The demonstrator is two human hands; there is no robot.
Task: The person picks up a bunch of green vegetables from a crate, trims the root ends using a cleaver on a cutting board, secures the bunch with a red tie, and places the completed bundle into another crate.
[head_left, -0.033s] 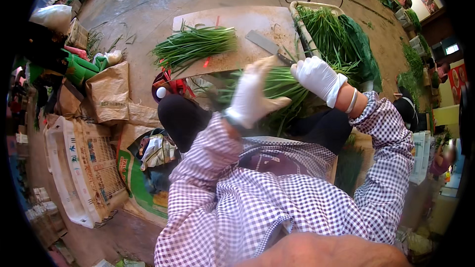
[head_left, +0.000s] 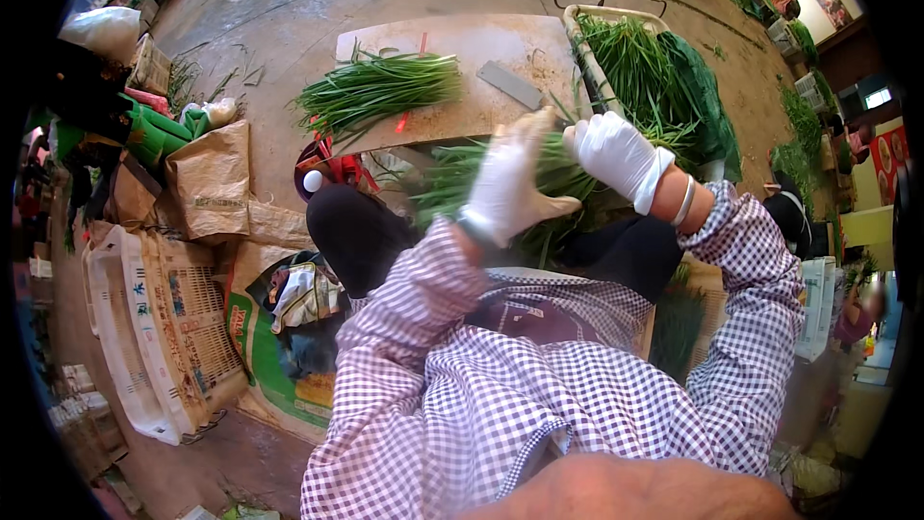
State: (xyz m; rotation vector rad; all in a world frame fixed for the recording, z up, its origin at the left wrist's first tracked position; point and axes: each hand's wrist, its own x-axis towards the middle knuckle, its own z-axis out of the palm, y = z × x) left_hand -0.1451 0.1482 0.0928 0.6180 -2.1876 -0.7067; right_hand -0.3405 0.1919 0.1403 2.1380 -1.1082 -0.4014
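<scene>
My right hand (head_left: 616, 159), in a white glove, is closed round one end of a bunch of green chives (head_left: 452, 178). The bunch stretches leftward over my lap, and its leaves look smeared. My left hand (head_left: 510, 178), also gloved in white, is held over the leaves with its fingers stretched and thumb apart. Whether it touches them I cannot tell. Beyond my hands, a pale board (head_left: 462, 34) carries a neat bundle of chives (head_left: 385, 91) at its left and a cleaver (head_left: 512, 85) at its right, the cleaver's handle partly hidden by my hands.
Right of the board stands a pale-rimmed crate (head_left: 573, 24) heaped with chives (head_left: 630, 63), a green cloth (head_left: 707, 96) along its side. At left are a brown paper sack (head_left: 212, 178) and white plastic crates (head_left: 144, 327). A red container (head_left: 342, 169) sits near my left knee.
My left hand has shifted slightly right, toward my right hand, above the chives. The right hand keeps its grip, almost unmoved.
</scene>
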